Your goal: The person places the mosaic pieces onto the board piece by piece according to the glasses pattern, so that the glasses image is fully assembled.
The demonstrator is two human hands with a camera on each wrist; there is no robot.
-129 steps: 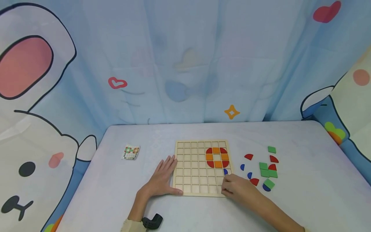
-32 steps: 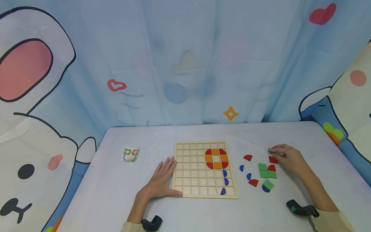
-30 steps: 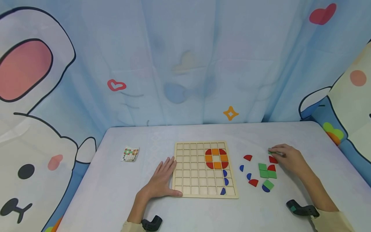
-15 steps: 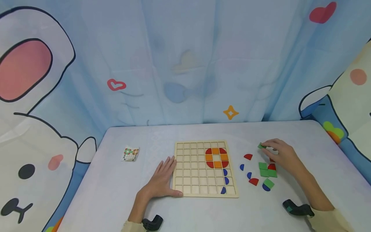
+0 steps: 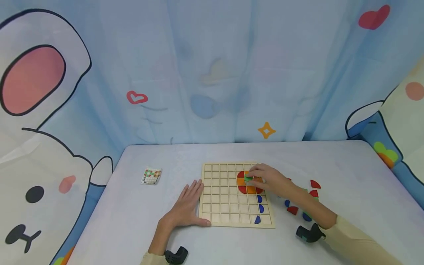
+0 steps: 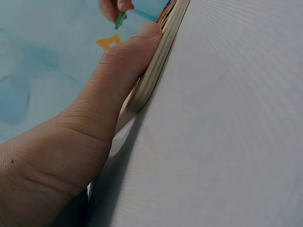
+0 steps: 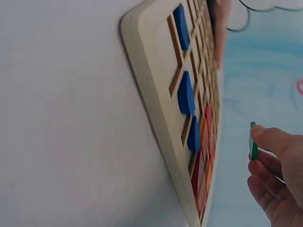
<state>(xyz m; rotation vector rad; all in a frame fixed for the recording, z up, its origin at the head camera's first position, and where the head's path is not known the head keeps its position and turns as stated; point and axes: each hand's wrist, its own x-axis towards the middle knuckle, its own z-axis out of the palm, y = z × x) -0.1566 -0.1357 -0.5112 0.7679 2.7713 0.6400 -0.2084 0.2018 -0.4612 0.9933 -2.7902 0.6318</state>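
Observation:
My right hand point(image 5: 269, 180) pinches a green square tile point(image 5: 247, 179) between thumb and fingertips, over the ring of red and orange tiles point(image 5: 240, 181) on a wooden grid board point(image 5: 215, 209). In the right wrist view the green tile point(image 7: 253, 142) stands on edge in the grip, apart from the board. Three blue half-round tiles point(image 5: 261, 208) lie in the cells below the ring. My left hand point(image 5: 183, 208) rests with fingers spread along the board's left edge, its thumb at the near corner. Part of the ring is hidden behind my right hand.
Right of the board lie loose tiles: red ones point(image 5: 315, 184), blue ones point(image 5: 307, 217) and green ones partly covered by my right forearm. A small pattern card point(image 5: 151, 176) lies at the left on the white tablecloth point(image 5: 159, 154). Behind the table hangs a blue curtain point(image 5: 205, 73).
My right hand has picked the green tile up from the far right group and carried it left over the board. Earlier, blue tiles were set in the right columns. My left hand stays put.

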